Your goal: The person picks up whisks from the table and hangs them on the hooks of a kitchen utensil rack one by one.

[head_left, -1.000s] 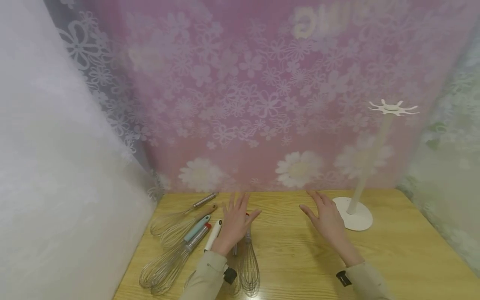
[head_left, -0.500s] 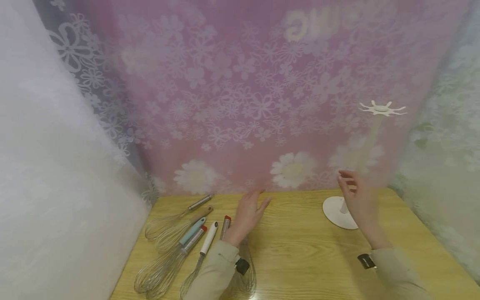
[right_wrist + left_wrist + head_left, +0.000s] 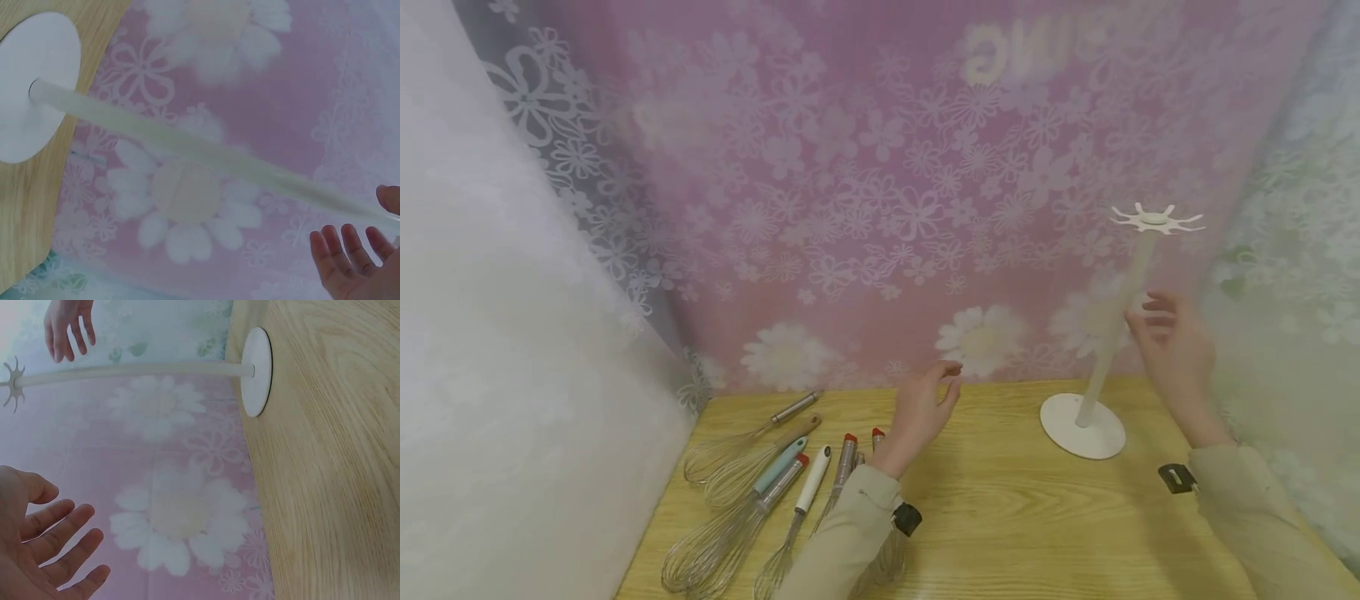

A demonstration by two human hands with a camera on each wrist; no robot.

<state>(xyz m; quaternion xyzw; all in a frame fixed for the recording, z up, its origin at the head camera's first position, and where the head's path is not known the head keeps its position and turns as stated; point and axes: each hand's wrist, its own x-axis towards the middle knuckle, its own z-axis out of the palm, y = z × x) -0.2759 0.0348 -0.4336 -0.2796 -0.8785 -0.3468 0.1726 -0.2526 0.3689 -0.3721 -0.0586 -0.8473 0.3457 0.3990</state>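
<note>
Near the white stand point(image 3: 1117, 325) | right hand point(image 3: 1180, 354): relaxed, empty | left hand point(image 3: 925, 412): relaxed, empty, near whisks point(image 3: 782, 483)

one piece of lettering shows in the head view: a short row of large, pale yellowish letters point(image 3: 1037, 48) high on the pink flowered backdrop point(image 3: 850, 208), right of its middle. the leftmost has the rounded shape of a g (whether it faces the right way or is reversed, i cannot say). after it come upright and slanting strokes that could be an n and an i, then fainter shapes toward the right that melt into the white flower print. no whole word can be read with certainty. farther left, a pale smudge point(image 3: 673, 121) on the same backdrop is too washed out to identify as writing.
</note>
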